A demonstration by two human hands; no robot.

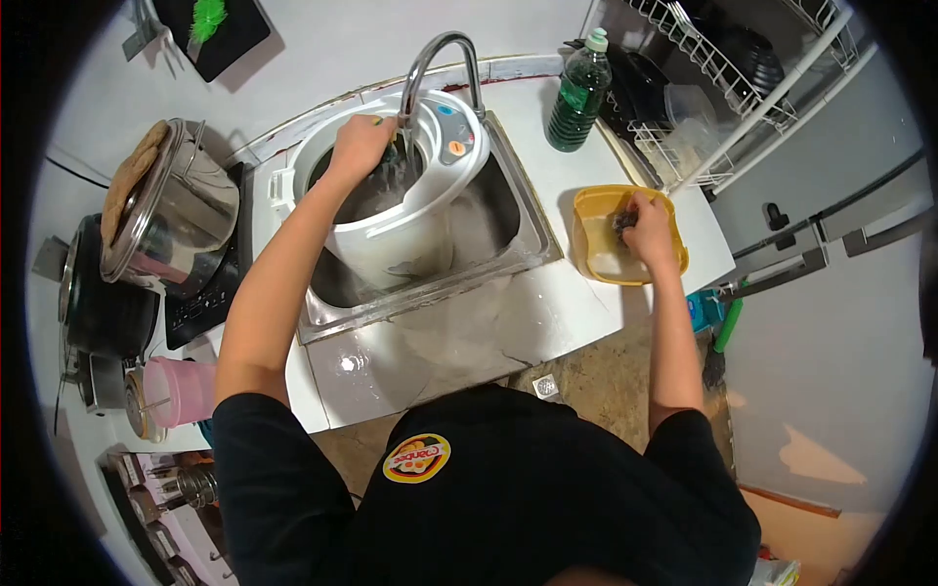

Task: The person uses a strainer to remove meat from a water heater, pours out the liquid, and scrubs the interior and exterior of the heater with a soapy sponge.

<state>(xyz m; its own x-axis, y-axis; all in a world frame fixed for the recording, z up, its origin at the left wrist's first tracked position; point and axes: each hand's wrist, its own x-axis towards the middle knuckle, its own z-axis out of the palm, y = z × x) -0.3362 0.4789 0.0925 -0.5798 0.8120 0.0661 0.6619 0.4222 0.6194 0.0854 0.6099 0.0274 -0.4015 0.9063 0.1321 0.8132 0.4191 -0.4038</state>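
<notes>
Your glossy white plastic tub [396, 244], round with a thick rim, sits in the brushed-metal sink [489, 210] set into the worktop [562, 305], under the curved chrome tap [411, 83]. Your left hand [362, 148] curls at its opening; you can't tell its grip. Your right hand [649, 232] pinches a dark, wiry scourer [622, 223] inside the yellow basin [582, 205] by the worktop's right edge.

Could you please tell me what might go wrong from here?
Water near the faucet could splash onto the button panel of the white cooker and seep inside. The yellow basin sits near the counter's front edge, so a push from the right hand might tip it. The cooker, standing in the sink, could perhaps slip.
</notes>
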